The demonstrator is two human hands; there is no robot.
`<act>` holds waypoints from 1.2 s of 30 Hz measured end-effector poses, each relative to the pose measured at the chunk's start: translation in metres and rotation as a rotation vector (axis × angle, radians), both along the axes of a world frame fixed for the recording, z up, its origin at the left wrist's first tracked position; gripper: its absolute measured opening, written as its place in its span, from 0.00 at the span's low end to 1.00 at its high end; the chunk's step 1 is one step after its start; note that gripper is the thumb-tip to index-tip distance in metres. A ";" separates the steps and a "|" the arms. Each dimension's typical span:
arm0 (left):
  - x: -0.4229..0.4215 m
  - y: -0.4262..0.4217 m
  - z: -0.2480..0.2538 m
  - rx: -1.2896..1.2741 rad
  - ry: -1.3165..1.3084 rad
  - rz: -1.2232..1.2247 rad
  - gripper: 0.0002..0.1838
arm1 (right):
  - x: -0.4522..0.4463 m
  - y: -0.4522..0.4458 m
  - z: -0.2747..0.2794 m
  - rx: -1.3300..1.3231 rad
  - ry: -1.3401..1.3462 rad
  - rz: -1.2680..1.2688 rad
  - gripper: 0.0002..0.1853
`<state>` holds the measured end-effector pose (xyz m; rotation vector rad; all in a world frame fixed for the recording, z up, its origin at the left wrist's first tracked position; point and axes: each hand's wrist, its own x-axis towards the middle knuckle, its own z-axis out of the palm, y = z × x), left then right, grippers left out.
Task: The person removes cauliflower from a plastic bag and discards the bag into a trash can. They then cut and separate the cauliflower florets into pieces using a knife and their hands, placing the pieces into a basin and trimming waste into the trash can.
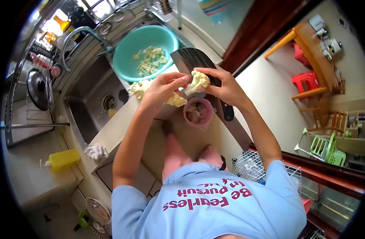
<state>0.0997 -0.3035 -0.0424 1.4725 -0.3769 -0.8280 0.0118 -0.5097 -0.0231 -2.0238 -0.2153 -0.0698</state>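
A cauliflower floret (199, 81) is pinched in my right hand (224, 85), between thumb and forefinger. Close to its left side is my left hand (163, 88), its thumb and fingertips pressed together; whatever they may hold is too small to make out. Larger cauliflower pieces (139, 88) lie on the counter behind and beside my left hand. A wide cleaver (189, 57) with a black handle lies beneath and beyond my hands. Small cut florets (151, 59) rest inside the turquoise basin (124, 65). Below the floret stands a pink-rimmed bin (199, 113) with scraps in it.
A steel sink (87, 95) with a faucet (81, 30) is at the left. A white cloth (96, 151) lies on the counter edge, and a yellow bottle (64, 159) is farther left. A white wire rack (250, 165) stands at the lower right.
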 end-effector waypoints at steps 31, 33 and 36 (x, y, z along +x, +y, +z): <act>0.180 0.117 -0.093 -0.457 0.286 0.694 0.15 | 0.175 0.169 -0.026 0.277 0.143 -0.250 0.15; 0.177 0.112 -0.091 -0.453 0.279 0.738 0.15 | 0.174 0.172 -0.021 0.237 0.084 -0.195 0.19; 0.176 0.105 -0.085 -0.440 0.109 0.745 0.14 | 0.176 0.173 -0.011 0.073 -0.009 -0.132 0.20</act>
